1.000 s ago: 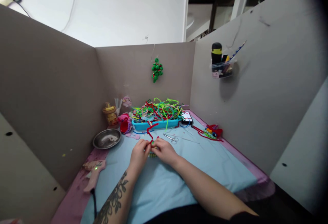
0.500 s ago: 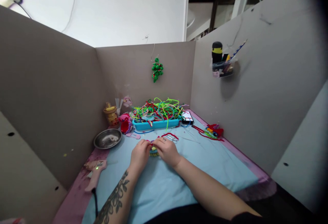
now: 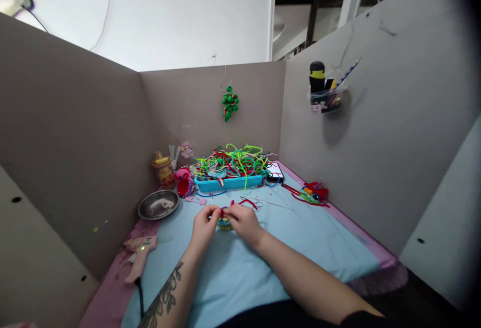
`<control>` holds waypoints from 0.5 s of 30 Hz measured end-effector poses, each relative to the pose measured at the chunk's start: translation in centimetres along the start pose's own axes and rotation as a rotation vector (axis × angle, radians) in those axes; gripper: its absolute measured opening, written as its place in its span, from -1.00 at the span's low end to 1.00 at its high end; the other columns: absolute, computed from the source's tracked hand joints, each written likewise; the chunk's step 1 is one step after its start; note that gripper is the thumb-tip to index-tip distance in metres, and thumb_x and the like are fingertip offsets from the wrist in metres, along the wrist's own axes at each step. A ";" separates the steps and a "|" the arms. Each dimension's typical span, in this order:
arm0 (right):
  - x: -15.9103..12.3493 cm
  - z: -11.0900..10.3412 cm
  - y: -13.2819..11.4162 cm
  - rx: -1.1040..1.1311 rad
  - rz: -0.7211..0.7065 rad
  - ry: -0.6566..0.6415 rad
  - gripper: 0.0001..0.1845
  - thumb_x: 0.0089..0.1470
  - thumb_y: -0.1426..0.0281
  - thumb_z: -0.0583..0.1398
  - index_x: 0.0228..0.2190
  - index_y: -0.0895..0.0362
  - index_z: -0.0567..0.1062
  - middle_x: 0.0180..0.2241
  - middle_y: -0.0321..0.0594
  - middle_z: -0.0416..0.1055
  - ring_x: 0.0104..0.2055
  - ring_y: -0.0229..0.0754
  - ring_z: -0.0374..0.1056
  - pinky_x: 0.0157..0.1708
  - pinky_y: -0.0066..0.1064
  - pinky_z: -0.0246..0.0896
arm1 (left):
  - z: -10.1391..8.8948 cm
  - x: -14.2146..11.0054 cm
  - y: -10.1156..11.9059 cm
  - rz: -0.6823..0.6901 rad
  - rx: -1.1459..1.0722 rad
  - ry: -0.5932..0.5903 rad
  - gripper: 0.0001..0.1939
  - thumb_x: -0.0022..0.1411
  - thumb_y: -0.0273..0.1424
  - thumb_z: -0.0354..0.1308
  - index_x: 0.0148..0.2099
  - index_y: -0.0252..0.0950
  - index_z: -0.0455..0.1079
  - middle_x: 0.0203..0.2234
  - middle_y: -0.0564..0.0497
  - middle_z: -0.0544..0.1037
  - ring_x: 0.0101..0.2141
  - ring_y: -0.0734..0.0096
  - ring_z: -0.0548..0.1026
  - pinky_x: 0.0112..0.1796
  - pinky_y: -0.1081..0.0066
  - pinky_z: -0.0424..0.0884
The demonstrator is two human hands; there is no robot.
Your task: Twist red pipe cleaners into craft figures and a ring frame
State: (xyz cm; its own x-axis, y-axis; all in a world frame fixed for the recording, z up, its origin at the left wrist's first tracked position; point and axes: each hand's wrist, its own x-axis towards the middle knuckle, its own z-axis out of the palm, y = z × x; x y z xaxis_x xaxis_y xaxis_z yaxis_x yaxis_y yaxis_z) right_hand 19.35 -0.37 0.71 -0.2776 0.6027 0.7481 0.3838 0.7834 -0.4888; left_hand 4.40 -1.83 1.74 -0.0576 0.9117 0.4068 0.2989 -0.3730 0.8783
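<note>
The left hand (image 3: 203, 224) and right hand (image 3: 245, 222) are meeting near the middle of the surface (image 3: 107, 290), both sets of fingers drawn in to a pinch on a red fuzzy strand (image 3: 249, 202), thumbs and forefingers nearly touching. The strand's loose end is sticking out beyond the right fingers, over a pair of scissors (image 3: 258, 205). Just below the fingertips a small striped piece (image 3: 225, 224), yellow and blue, is showing in the gap between the hands; whether it is resting on the cloth is hard to tell. Straight beyond the fingers, the blue tray (image 3: 229, 184) is setting the far limit with its front wall, a tangle of coloured stems (image 3: 236, 160) spilling over its rim. To the left of the fingers, a metal bowl (image 3: 149, 209) is sitting by the grey side panel (image 3: 75, 142), and nearer the person a pink glue gun (image 3: 140, 260) is lying across the cloth's left edge. To the right, a wide stretch of light blue cloth (image 3: 308, 243) is running from the right forearm out to the pink border, giving the most room sideways; a red and green bundle (image 3: 314, 194) is lying by that border, farther off than the fingers.
</note>
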 end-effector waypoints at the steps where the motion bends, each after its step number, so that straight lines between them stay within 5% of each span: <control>1: 0.0 0.1 0.1 0.040 0.021 0.005 -0.85 0.05 0.44 0.14 -0.42 0.11 0.53 -0.47 -0.23 0.47 -0.41 -0.25 0.35 -0.35 -0.46 0.19 | 0.0 0.0 -0.1 -0.013 -0.032 0.006 -0.76 0.07 -0.24 0.09 -0.42 -0.34 0.40 -0.55 0.02 0.46 -0.47 0.41 0.38 -0.40 0.45 0.30; 9: 0.1 0.9 -0.4 0.283 0.257 -0.003 -0.92 -0.04 0.44 0.19 -0.46 0.13 0.52 -0.49 -0.28 0.47 -0.45 -0.26 0.34 -0.41 -0.48 0.20 | 0.3 0.0 0.1 -0.057 -0.213 0.057 -0.75 0.03 -0.22 0.15 -0.42 -0.34 0.39 -0.55 0.04 0.45 -0.47 0.44 0.36 -0.39 0.47 0.28; 15: 0.2 0.9 -0.6 0.298 0.334 -0.036 -0.86 0.01 0.41 0.13 -0.50 0.17 0.48 -0.57 -0.32 0.37 -0.52 -0.32 0.24 -0.50 -0.52 0.11 | 0.5 0.0 0.0 -0.185 -0.287 0.041 -0.66 -0.04 -0.14 0.19 -0.41 -0.35 0.38 -0.66 0.13 0.35 -0.65 0.59 0.21 -0.61 0.55 0.12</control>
State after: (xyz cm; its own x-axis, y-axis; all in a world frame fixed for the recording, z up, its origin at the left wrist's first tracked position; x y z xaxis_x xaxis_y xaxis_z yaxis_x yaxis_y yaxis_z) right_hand 18.28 -0.60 0.77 -0.2142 0.8308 0.5136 0.1890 0.5511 -0.8127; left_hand 4.85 -1.69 1.61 -0.1260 0.9628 0.2391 0.0000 -0.2410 0.9705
